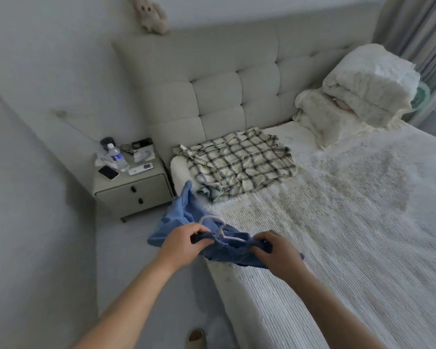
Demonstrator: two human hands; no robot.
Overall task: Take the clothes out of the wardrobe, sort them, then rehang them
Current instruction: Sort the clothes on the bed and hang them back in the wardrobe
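A pair of blue shorts [184,215] with a white drawstring hangs over the bed's near left edge. My left hand [184,241] grips the waistband on the left. My right hand [278,253] grips the same waistband on the right. Both hands hold the shorts just above the white bedspread [350,235]. A cream and black checked shirt [239,165] lies spread flat on the bed near the headboard, beyond the shorts. No wardrobe or hanger is in view.
A bedside cabinet [132,190] at the left carries a water bottle [116,157], a phone, a remote and glasses. Folded white bedding [363,96] is piled at the far right of the bed. A padded headboard [224,91] stands behind. A slipper [196,338] lies on the floor.
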